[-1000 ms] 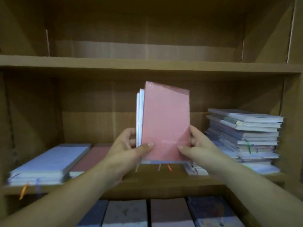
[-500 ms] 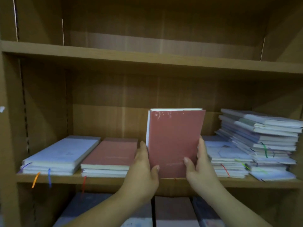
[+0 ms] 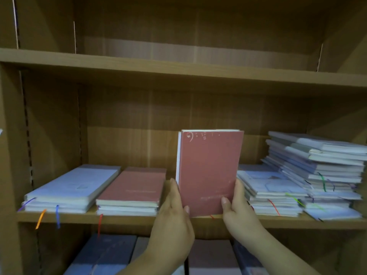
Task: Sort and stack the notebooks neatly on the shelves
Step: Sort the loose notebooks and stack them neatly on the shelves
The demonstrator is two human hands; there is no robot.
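Fingers (image 3: 175,188) are curling round the lower sides of the upright red hardcover notebook (image 3: 210,169), left hand (image 3: 174,217) gripping the spine side and right hand (image 3: 237,207) gripping the other, thumbs pressing on the cover. It's standing at the front of the wooden middle shelf (image 3: 139,218), between the flat stack of red notebooks (image 3: 135,187) and the messy pale blue notebook piles (image 3: 272,190).

What I see of the cabinet besides the job itself
A wood-grain back panel (image 3: 129,120) fills the middle of my frame. The left side wall (image 3: 51,126) carries a dark column of peg holes (image 3: 27,135) running down it. Thin white strips stand at upper left (image 3: 74,36) and upper right (image 3: 319,57). A small pale scrap (image 3: 1,132) sits at the far left edge, too blurred to identify.
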